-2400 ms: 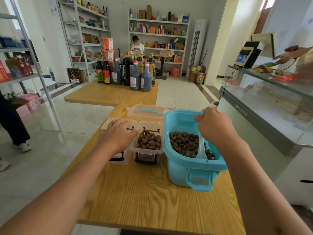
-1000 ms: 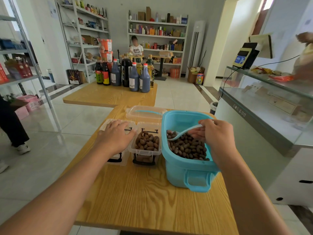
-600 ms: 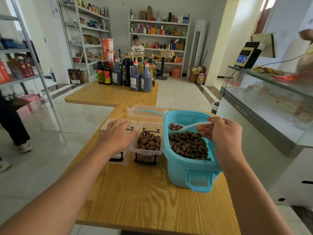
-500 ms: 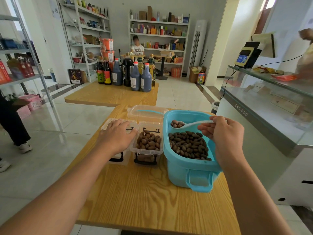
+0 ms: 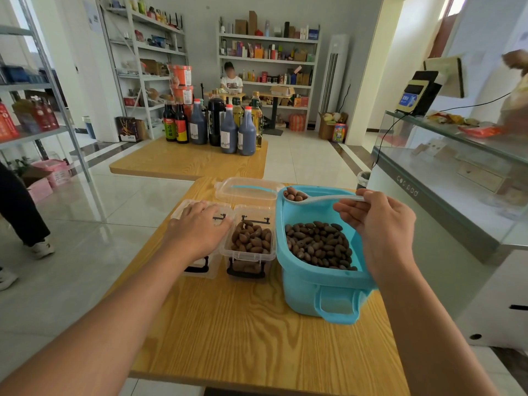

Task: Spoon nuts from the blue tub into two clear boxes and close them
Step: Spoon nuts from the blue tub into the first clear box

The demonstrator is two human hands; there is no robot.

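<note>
A blue tub (image 5: 328, 292) with brown nuts (image 5: 317, 242) stands on the wooden table (image 5: 257, 338). My right hand (image 5: 377, 224) grips a pale spoon (image 5: 323, 198), held level over the tub's far rim, with a few nuts in its bowl. Left of the tub sits an uncovered clear box (image 5: 248, 244) nearly full of nuts. My left hand (image 5: 197, 230) lies flat on the second clear box (image 5: 200, 267), hiding most of it. A loose clear lid (image 5: 248, 190) lies behind the boxes.
A second wooden table (image 5: 188, 164) behind carries several dark bottles (image 5: 228, 130). A glass counter (image 5: 445, 172) runs along the right. Shelving lines the left and back walls. One person sits at the back; another person's legs (image 5: 20, 212) stand at the left.
My right hand scooped nuts from the tub and raised the loaded spoon up above the tub's far rim. My left hand stayed on the left box.
</note>
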